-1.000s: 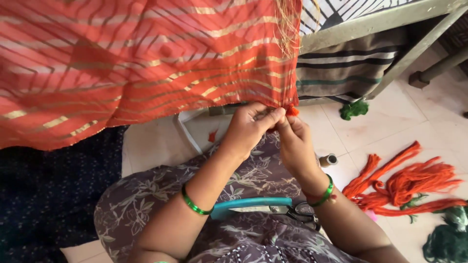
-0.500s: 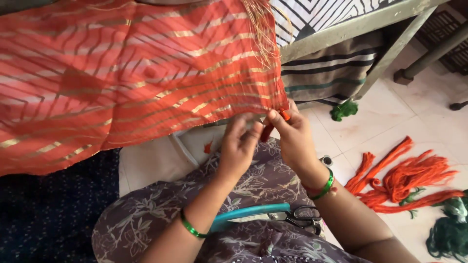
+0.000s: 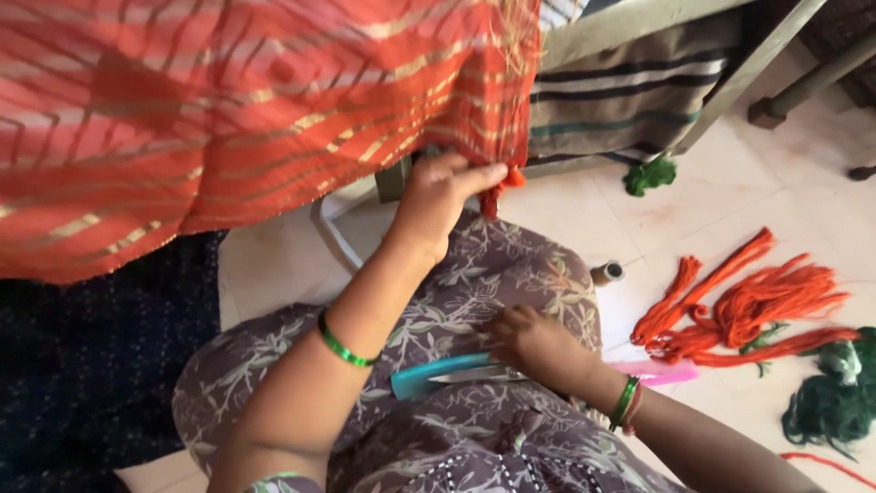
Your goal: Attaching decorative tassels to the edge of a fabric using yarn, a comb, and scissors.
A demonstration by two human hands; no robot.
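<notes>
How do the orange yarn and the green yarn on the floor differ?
The orange yarn lies in long loose strands, spread out; the green yarn is bunched in a dark tangled heap at the frame's right edge. The orange yarn lies nearer the pink comb than the green. Both rest on the pale tiled floor, untouched by either hand.

Illumination: soft, even daylight, brightest on the pale floor tiles [image 3: 803,210] at right. Shadows are faint and diffuse; the area under the orange striped cloth [image 3: 228,119] is dim. No glare. Motion blur softens the cloth; overall sharpness is moderate, with compression smearing.
</notes>
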